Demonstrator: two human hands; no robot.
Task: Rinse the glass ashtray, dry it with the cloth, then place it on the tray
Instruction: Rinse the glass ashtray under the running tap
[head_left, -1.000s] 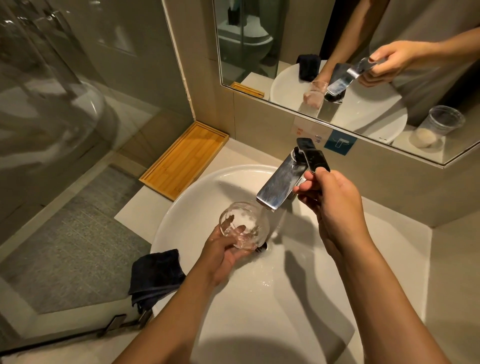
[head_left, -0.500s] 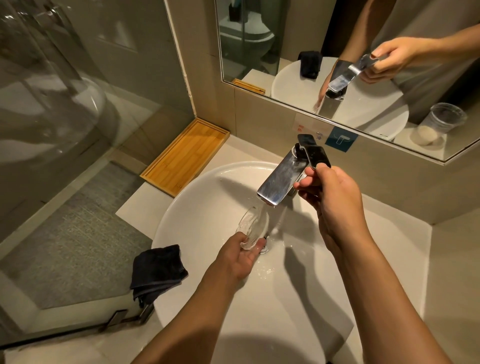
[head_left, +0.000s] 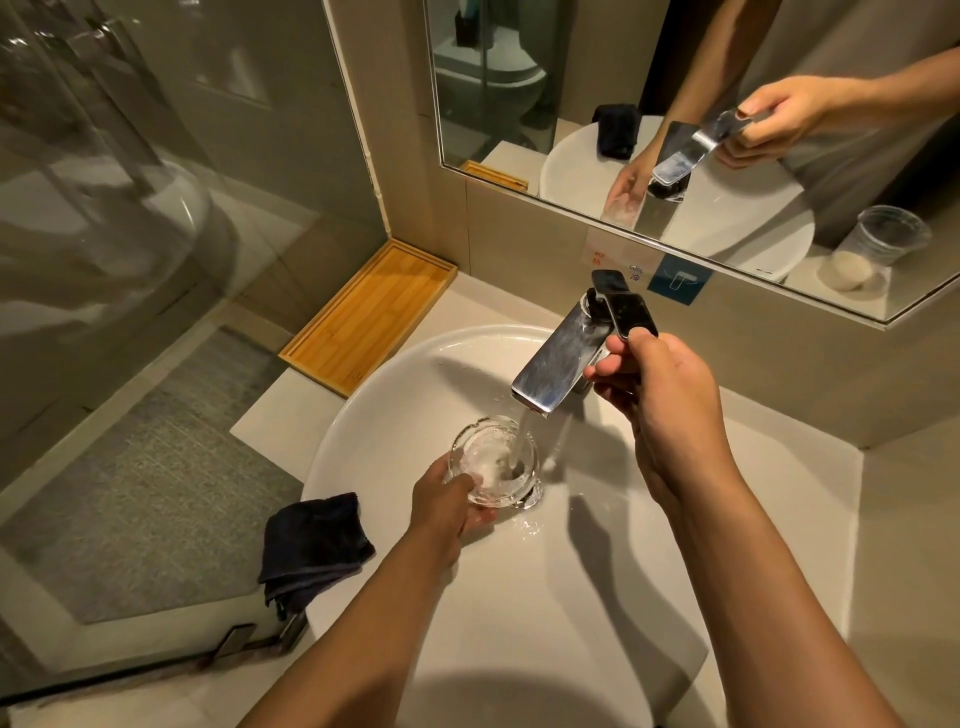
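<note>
My left hand (head_left: 449, 506) grips the glass ashtray (head_left: 496, 460) by its near-left rim, mouth up, low in the basin (head_left: 363, 415) just over the drain. My right hand (head_left: 660, 395) is closed on the tap lever (head_left: 626, 312), thumb on top. Water runs from the spout (head_left: 556, 369) straight into the ashtray's bowl.

Rinse under way, I judge; drying and placing not yet done.

Key relation for the next move: the dark cloth (head_left: 311, 545) lies folded over the basin's left rim, down-left of the ashtray and near my left forearm. The left hand is nearer but occupied; the right is across the basin. The bamboo tray (head_left: 371, 312) sits on the surface up-left, long axis running diagonally away toward the wall.
</note>
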